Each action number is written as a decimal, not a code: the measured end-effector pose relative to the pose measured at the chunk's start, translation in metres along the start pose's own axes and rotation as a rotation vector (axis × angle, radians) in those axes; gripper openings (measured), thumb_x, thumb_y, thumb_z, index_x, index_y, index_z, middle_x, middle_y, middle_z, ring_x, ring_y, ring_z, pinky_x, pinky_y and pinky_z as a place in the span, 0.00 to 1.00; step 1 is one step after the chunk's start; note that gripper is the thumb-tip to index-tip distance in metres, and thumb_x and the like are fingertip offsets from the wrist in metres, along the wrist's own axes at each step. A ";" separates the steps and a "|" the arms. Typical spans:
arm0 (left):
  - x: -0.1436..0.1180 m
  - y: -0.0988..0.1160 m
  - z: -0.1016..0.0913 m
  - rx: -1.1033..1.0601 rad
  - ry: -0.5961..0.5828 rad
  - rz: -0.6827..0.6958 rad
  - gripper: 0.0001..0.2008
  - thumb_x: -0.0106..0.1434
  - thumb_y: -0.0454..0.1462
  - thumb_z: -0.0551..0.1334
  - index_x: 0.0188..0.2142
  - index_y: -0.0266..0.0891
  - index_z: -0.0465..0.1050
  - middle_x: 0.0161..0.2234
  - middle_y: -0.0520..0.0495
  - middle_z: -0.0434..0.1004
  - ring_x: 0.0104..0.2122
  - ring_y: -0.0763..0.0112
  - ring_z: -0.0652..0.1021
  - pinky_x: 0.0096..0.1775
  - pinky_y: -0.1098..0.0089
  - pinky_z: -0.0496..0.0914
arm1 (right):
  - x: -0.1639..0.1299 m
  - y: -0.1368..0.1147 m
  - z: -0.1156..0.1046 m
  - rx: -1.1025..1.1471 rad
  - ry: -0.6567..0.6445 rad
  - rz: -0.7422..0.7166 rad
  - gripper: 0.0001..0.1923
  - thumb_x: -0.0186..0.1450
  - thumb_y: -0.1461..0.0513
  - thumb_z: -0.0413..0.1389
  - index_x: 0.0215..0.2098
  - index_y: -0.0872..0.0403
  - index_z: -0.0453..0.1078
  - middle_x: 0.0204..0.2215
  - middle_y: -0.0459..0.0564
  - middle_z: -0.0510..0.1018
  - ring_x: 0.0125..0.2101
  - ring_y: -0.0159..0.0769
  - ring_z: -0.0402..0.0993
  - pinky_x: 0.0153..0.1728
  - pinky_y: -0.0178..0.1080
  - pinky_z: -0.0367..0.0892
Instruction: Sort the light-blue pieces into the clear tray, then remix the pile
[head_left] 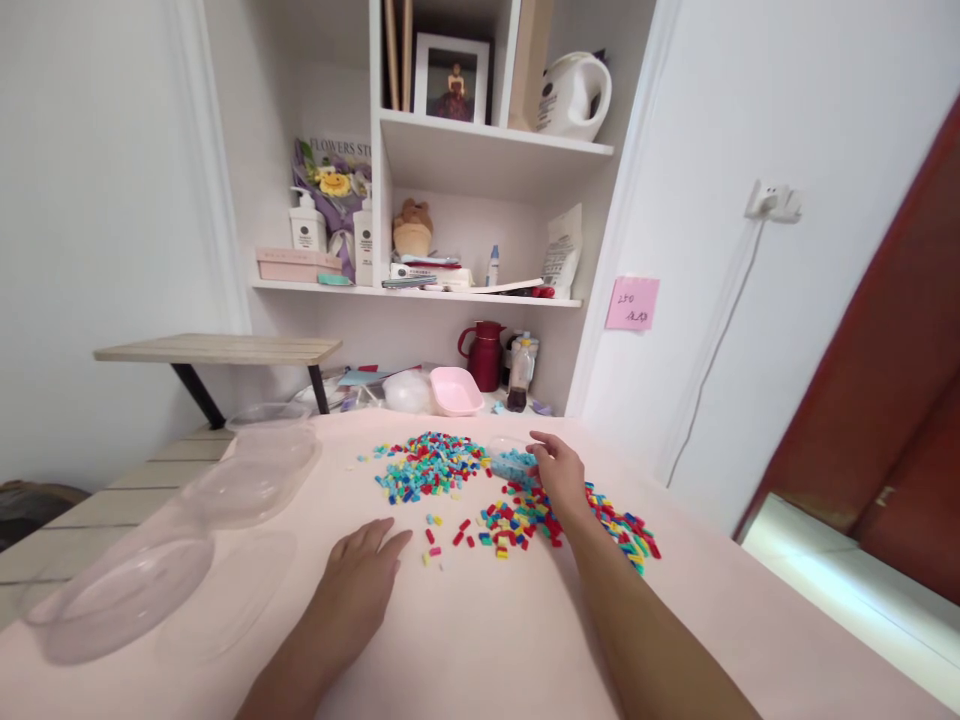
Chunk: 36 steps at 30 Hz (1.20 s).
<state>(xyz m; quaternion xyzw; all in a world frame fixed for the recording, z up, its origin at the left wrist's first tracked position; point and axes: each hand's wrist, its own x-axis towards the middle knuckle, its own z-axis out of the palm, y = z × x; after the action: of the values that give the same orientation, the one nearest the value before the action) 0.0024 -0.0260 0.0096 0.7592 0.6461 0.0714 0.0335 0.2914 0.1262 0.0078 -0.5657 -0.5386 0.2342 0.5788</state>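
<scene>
My left hand [364,570] rests on the pink tabletop with its fingers stretched out, holding nothing. A few loose red, yellow and blue toy bricks [461,532] lie just beyond its fingertips. My right hand [556,470] is at the right edge of a clear plastic container [504,443], fingers apart; I see nothing held in them. Light blue bricks [514,465] fill the container's bottom. Under and around my right forearm spreads a pile of larger mixed bricks [517,515], partly hidden by it. Left of the container is a heap of small, mostly blue and red bricks [435,465].
Several clear plastic containers [135,590] line the table's left side, with a clear lid [232,600] beside them. Along the back stand a pink basin [456,392], a red jug [486,355] and a bottle of dark liquid [519,380]. A wooden shelf [217,348] rises at the left.
</scene>
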 end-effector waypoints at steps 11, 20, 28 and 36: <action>-0.002 0.002 -0.002 -0.024 0.016 0.015 0.24 0.67 0.35 0.45 0.60 0.46 0.64 0.64 0.43 0.61 0.63 0.61 0.61 0.60 0.55 0.56 | -0.059 -0.045 0.048 -0.316 -0.633 -0.753 0.12 0.67 0.60 0.51 0.40 0.50 0.76 0.38 0.50 0.80 0.41 0.39 0.73 0.46 0.41 0.63; -0.001 -0.001 0.004 -0.027 0.046 0.032 0.24 0.67 0.35 0.45 0.59 0.46 0.65 0.63 0.43 0.62 0.63 0.61 0.62 0.60 0.55 0.57 | -0.083 -0.041 0.069 -0.580 -0.693 -0.828 0.10 0.67 0.62 0.52 0.43 0.51 0.75 0.37 0.52 0.74 0.40 0.38 0.69 0.42 0.39 0.61; -0.001 0.000 0.003 -0.020 0.039 0.022 0.24 0.67 0.35 0.45 0.59 0.46 0.65 0.63 0.43 0.62 0.63 0.61 0.62 0.60 0.55 0.57 | -0.079 -0.038 0.069 -0.517 -0.727 -0.772 0.10 0.64 0.62 0.56 0.43 0.50 0.75 0.39 0.51 0.74 0.43 0.38 0.69 0.46 0.39 0.62; 0.000 0.000 0.002 -0.013 0.037 0.029 0.24 0.67 0.35 0.44 0.59 0.46 0.65 0.63 0.43 0.62 0.63 0.61 0.62 0.60 0.55 0.57 | -0.079 -0.039 0.069 -0.449 -0.741 -0.745 0.08 0.60 0.66 0.57 0.38 0.51 0.74 0.37 0.49 0.76 0.42 0.37 0.70 0.46 0.39 0.62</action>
<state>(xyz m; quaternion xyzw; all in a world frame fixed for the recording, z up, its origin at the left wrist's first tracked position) 0.0025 -0.0263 0.0072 0.7666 0.6352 0.0904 0.0254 0.1922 0.0750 0.0000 -0.3268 -0.9052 0.0769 0.2606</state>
